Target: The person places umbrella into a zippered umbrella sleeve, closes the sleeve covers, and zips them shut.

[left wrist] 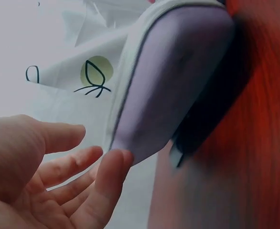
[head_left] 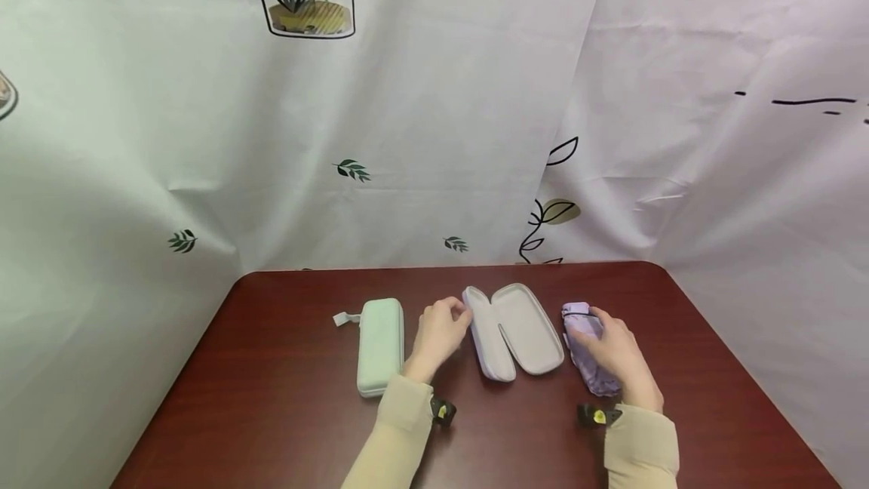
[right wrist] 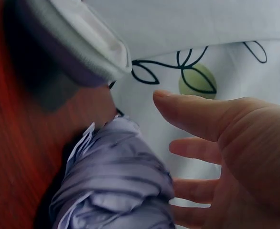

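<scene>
A zip case (head_left: 532, 330), purple outside with a pale lining, lies unfolded flat on the table. My left hand (head_left: 441, 330) is at its left half, fingers loosely bent. In the left wrist view an index fingertip (left wrist: 121, 160) comes right at the end of the purple shell (left wrist: 173, 71). To the right lies a bundle of pleated purple fabric with a dark band, looking like a folded compact umbrella (head_left: 591, 361). Over it hovers my right hand (head_left: 619, 353), thumb and fingers spread apart. The right wrist view has the rolled fabric (right wrist: 116, 181) beside the fingers, with nothing gripped.
A closed mint-green zip case (head_left: 380, 345) with a pale strap (head_left: 345, 318) lies left of my left hand. The dark red wooden table (head_left: 271, 383) ends at a white patterned curtain (head_left: 434, 134) behind and at both sides.
</scene>
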Available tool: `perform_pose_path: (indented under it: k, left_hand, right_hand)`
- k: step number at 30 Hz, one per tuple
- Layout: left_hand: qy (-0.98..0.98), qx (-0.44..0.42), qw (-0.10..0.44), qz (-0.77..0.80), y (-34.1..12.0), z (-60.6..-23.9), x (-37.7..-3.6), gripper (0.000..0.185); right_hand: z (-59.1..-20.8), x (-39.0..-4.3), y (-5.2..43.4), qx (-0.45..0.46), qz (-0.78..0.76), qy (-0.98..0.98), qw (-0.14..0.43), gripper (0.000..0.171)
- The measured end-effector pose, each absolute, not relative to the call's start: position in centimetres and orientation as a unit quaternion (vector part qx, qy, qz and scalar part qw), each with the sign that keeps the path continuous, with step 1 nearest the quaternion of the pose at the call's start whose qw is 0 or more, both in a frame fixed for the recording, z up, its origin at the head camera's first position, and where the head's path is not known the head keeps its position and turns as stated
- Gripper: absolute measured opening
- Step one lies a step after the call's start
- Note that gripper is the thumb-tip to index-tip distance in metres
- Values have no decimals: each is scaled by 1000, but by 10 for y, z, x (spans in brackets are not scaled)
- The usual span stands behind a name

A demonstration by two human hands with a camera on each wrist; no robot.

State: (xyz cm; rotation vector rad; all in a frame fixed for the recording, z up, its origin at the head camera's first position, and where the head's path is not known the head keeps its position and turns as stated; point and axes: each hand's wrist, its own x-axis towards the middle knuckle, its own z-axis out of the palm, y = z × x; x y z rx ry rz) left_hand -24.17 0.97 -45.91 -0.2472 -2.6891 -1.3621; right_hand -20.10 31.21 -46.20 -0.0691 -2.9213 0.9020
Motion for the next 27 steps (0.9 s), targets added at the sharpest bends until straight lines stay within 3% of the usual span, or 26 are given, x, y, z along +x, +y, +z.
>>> perform_pose_path:
  k: [18,27]
  left_hand:
    - [-889,-49,106,-442,25,-480,-240,15]
    - [-874,-41,85,-477,23,-484,-243,9]
  right_hand:
    - [-475,-194,320,-63,319,-946,-6,90]
    - [-477,-199,317,-85,319,-944,18,79]
